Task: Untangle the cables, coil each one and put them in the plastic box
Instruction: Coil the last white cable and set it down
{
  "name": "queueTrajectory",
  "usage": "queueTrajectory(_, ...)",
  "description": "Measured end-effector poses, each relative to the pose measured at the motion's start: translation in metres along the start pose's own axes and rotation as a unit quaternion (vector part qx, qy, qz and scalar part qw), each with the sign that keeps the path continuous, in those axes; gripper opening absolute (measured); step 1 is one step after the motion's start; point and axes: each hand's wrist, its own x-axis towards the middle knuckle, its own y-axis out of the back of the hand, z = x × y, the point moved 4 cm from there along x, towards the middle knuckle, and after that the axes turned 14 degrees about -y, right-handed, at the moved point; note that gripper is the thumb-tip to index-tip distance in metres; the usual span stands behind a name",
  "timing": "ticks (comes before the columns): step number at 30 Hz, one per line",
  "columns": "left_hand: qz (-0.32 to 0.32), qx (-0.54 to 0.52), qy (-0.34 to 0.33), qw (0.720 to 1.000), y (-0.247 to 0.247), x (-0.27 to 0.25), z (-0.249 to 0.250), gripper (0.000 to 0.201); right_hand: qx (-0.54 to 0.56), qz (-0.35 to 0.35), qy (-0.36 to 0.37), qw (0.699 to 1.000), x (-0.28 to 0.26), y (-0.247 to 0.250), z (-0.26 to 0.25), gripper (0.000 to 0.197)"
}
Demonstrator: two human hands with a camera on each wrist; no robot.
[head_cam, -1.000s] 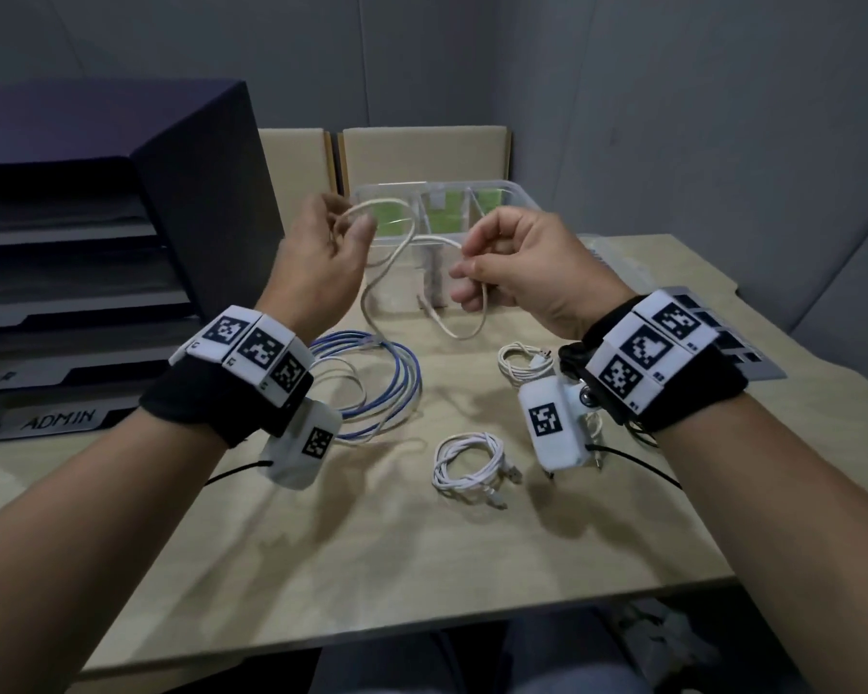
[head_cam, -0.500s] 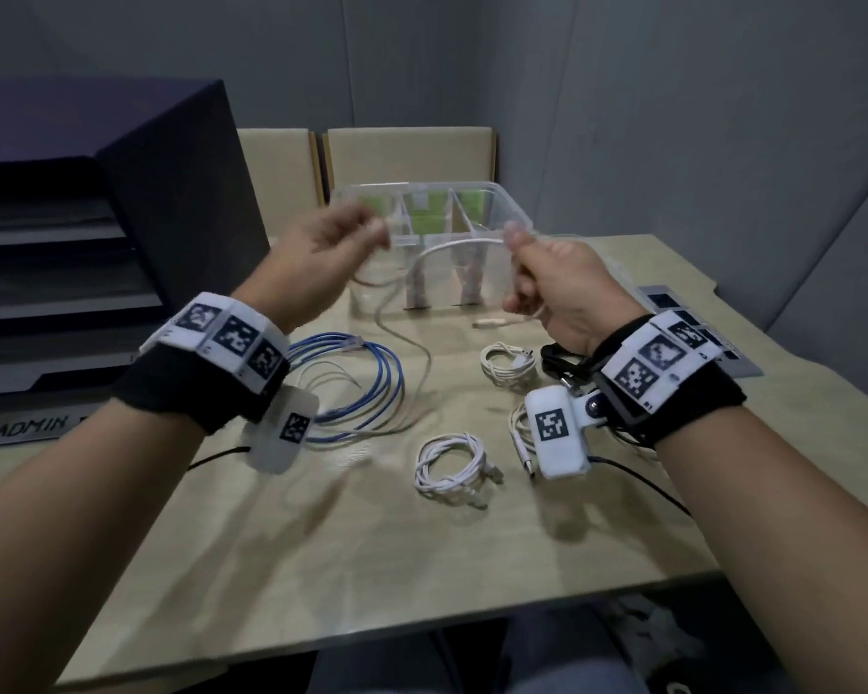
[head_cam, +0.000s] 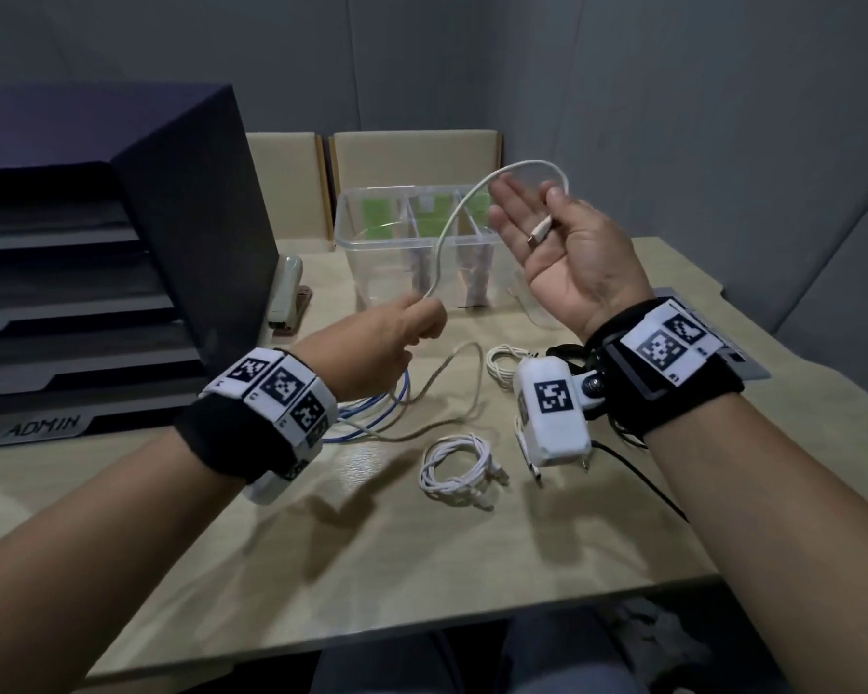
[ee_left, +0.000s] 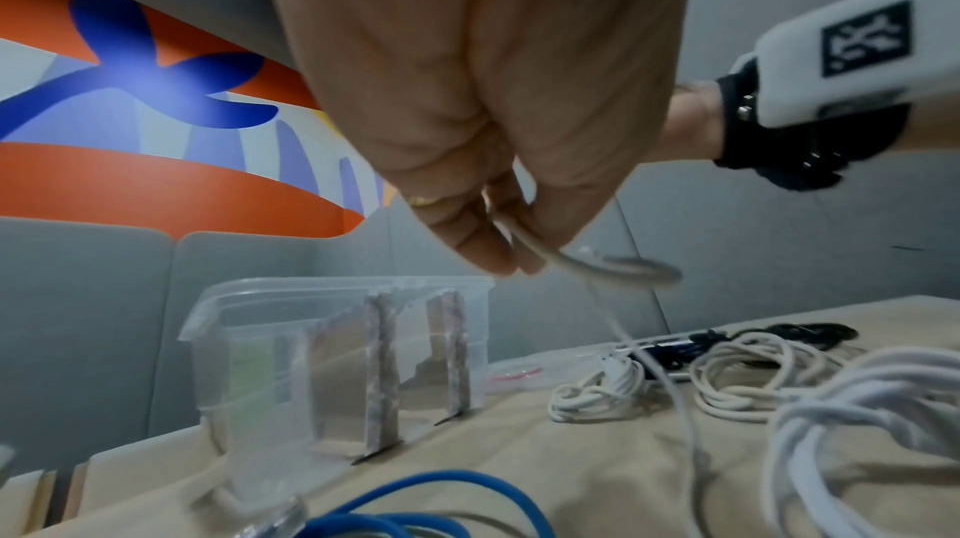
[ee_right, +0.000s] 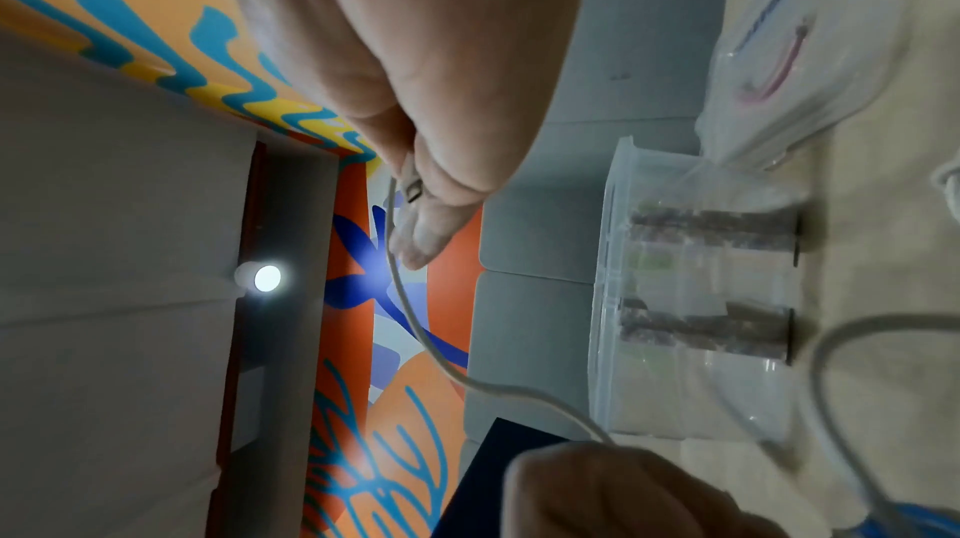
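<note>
A long white cable (head_cam: 438,242) arcs in the air in front of the clear plastic box (head_cam: 357,252). My right hand (head_cam: 527,212) is raised palm up; the cable's connector (head_cam: 539,232) lies across the palm under the thumb, and the cable loops over the hand. In the right wrist view the connector (ee_right: 413,185) sits tucked between thumb and fingers. My left hand (head_cam: 419,318), lower and nearer the table, pinches the same cable (ee_left: 519,239) between fingertips. The rest of the cable trails down onto the table. The box has dividers and no cables in it.
On the table lie two coiled white cables (head_cam: 454,468) (head_cam: 504,360), a blue cable (head_cam: 397,405) under my left wrist and a black cable (head_cam: 567,350). A black document tray (head_cam: 186,217) stands at the left with a stapler (head_cam: 285,288) beside it.
My right hand has turned palm up and risen with the connector in it. My left hand has dropped towards the table, sliding along the cable, so the cable now arcs between them.
</note>
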Motion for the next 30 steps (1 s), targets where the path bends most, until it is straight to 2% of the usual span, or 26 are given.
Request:
queueTrajectory(4, 0.054, -0.027, -0.006, 0.998, -0.002, -0.005, 0.002, 0.048, 0.001, 0.071, 0.047, 0.996, 0.001, 0.002, -0.003, 0.039)
queueTrajectory(7, 0.072, -0.087, 0.035, 0.993, 0.004, -0.008, -0.001, 0.048, -0.028, 0.123, 0.055, 0.990, 0.003, 0.005, -0.001, 0.035)
queueTrajectory(10, 0.087, -0.140, 0.084, 0.983, 0.009, -0.011, -0.009, 0.038, -0.133, 0.187, 0.033, 0.973, 0.001, 0.010, -0.003, 0.032)
queueTrajectory(12, 0.065, -0.148, 0.147, 0.976, 0.006, -0.013, -0.025, 0.023, -0.176, 0.161, -0.003, 0.971, -0.003, 0.008, -0.003, 0.024)
queueTrajectory(14, 0.010, -0.130, 0.185, 0.974, 0.000, -0.018, -0.035, 0.020, -0.143, 0.095, -0.028, 0.985, -0.008, 0.003, -0.002, 0.015)
queueTrajectory(17, -0.079, -0.043, 0.141, 0.986, -0.008, -0.015, -0.029, 0.036, -0.054, 0.038, -0.035, 0.997, -0.010, -0.007, -0.001, 0.011)
queueTrajectory(20, -0.111, 0.002, 0.100, 0.989, -0.012, -0.010, -0.015, 0.054, 0.014, 0.019, -0.026, 0.999, -0.006, -0.007, 0.000, 0.016)
queueTrajectory(23, -0.119, 0.018, 0.087, 0.989, -0.017, -0.011, -0.011, 0.051, 0.040, 0.013, -0.004, 0.999, 0.000, -0.005, 0.000, 0.029)
queueTrajectory(25, -0.123, 0.021, 0.105, 0.987, -0.016, -0.013, -0.013, 0.039, -0.046, 0.058, 0.028, 0.997, 0.006, -0.001, -0.001, 0.032)
queueTrajectory(26, -0.119, 0.020, 0.110, 0.987, -0.013, -0.015, -0.013, 0.030, -0.136, 0.103, 0.054, 0.984, 0.009, 0.003, -0.001, 0.033)
queueTrajectory(27, -0.104, 0.015, 0.109, 0.989, -0.008, -0.015, -0.012, 0.020, -0.246, 0.150, 0.082, 0.954, 0.010, 0.007, 0.000, 0.033)
queueTrajectory(28, -0.076, 0.003, 0.102, 0.992, -0.001, -0.015, -0.010, 0.011, -0.360, 0.191, 0.107, 0.907, 0.009, 0.008, 0.000, 0.032)
queueTrajectory(30, -0.020, -0.020, 0.105, 0.994, 0.017, -0.013, -0.006, 0.009, -0.542, 0.215, 0.132, 0.802, 0.006, 0.009, 0.003, 0.027)
